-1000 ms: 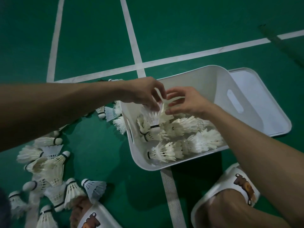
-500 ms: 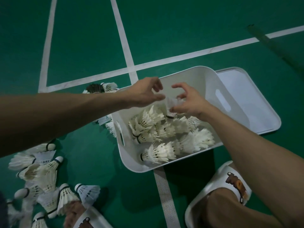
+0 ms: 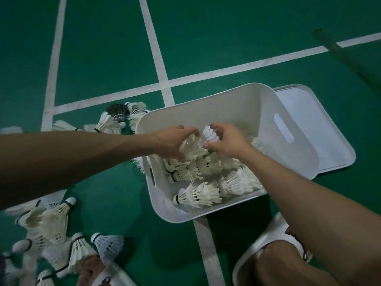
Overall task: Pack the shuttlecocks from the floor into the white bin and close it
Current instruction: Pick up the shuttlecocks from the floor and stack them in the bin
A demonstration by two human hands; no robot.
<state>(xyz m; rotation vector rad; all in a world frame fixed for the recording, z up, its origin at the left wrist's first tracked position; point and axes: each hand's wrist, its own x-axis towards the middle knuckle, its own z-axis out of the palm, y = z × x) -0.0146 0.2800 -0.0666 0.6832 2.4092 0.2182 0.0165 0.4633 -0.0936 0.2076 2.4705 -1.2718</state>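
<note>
Shuttlecocks [image 3: 53,223] lie on the floor [image 3: 115,203] near left, and more sit in the white bin [image 3: 162,203]. Farther in, my left hand [image 3: 173,144] grips a bunch and my right hand [image 3: 228,141] pinches one. Light, easily crushed; I'd hold the cork end

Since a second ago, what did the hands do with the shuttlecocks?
Both hands opened, then dropped into the white bin. Now the left hand grips piled shuttlecocks and the right hand pinches a white shuttlecock. Bin, lid and floor shuttlecocks stayed.
</note>
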